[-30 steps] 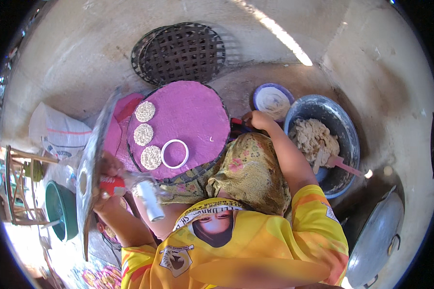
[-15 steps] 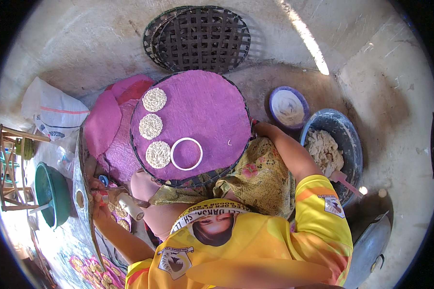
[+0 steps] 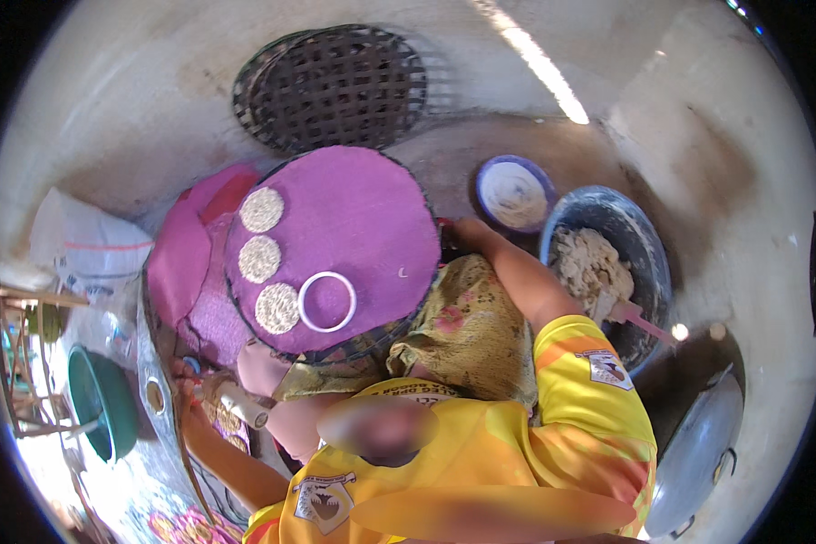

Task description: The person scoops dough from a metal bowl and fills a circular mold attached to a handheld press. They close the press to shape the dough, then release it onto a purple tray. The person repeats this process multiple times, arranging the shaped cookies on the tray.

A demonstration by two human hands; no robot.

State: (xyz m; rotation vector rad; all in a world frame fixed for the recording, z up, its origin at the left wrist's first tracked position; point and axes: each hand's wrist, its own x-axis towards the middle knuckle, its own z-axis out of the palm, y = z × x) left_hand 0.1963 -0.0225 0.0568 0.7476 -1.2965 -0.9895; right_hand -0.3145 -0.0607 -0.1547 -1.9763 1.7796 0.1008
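Ring [image 3: 354, 302] beside discs [image 3: 260, 260] on mat [image 3: 354, 218]

The widest open stretch lies over the right half of the round purple cloth-topped tray with a dark rim [image 3: 381, 208], broken only by a tiny white curl [image 3: 403, 272]. Three pale round noodle-textured discs [image 3: 260, 259] line its left side, and a white plastic ring [image 3: 327, 275] stands close beside the lowest. A floor strip runs between the tray and a round purple-rimmed bowl of white powder [image 3: 515, 159]; the right hand [image 3: 462, 234] blocks its near end. Leftward, an upright grey sheet with a round hole [image 3: 150, 358] separates the left hand [image 3: 184, 397] from a deep green plastic basin [image 3: 80, 381]
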